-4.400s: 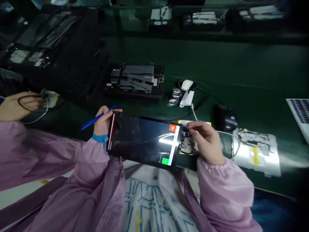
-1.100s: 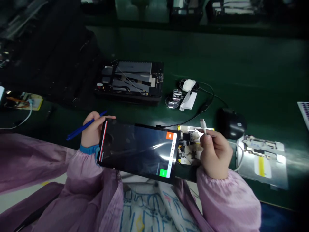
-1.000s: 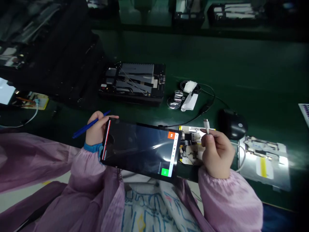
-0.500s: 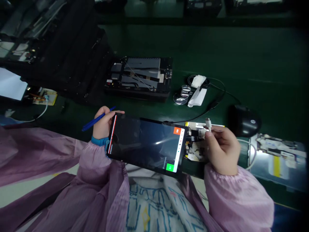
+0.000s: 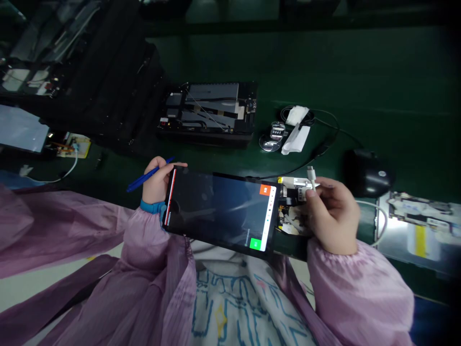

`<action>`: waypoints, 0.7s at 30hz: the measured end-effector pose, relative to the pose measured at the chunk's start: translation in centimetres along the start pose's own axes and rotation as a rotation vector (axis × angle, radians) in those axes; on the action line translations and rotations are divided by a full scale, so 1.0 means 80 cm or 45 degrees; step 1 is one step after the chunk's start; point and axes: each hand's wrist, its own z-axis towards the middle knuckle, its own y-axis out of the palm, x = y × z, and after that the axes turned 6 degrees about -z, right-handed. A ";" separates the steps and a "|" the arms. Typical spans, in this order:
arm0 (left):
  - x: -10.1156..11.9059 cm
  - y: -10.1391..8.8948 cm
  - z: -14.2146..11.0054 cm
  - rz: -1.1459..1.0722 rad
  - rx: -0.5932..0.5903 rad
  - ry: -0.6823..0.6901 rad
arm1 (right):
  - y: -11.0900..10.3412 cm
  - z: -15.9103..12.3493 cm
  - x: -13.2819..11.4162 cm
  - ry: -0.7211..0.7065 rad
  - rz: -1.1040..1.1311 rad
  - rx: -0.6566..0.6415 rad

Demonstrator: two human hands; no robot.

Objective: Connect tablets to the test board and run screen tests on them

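My left hand (image 5: 157,181) is closed on the left end of a tablet (image 5: 216,211), and a blue pen (image 5: 149,174) is tucked between its fingers. The tablet's dark screen is lit, with a red square, a green square and a white strip at its right end. Between the thumb and fingers of my right hand (image 5: 334,211) is a white USB cable (image 5: 311,178), its plug pointing away from me. Just past the tablet's right end lies an exposed circuit board assembly (image 5: 293,211), partly hidden behind my right hand.
An opened device (image 5: 209,108) with bare internals lies on a black stack beyond the tablet. A tally counter (image 5: 276,132) sits beside a coiled black cable and white paper (image 5: 297,139). A black mouse-like device (image 5: 367,173) and a silver panel (image 5: 414,230) are at right; dark stacks (image 5: 118,72) rise at left.
The view has shifted slightly, so hands and tablet appear a little higher and further right. Both hands keep their holds on the tablet, pen and cable.
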 end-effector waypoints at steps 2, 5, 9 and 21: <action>-0.001 -0.002 0.001 -0.004 -0.015 -0.004 | 0.002 0.000 -0.002 -0.026 0.014 0.019; -0.002 -0.004 0.002 -0.017 -0.033 0.006 | 0.004 0.002 -0.004 -0.103 0.077 0.016; -0.002 -0.003 0.002 -0.028 -0.037 0.014 | 0.001 0.006 -0.004 -0.218 0.031 -0.054; 0.002 -0.002 0.003 -0.046 -0.037 0.001 | -0.010 -0.048 -0.064 -0.612 -0.582 -0.493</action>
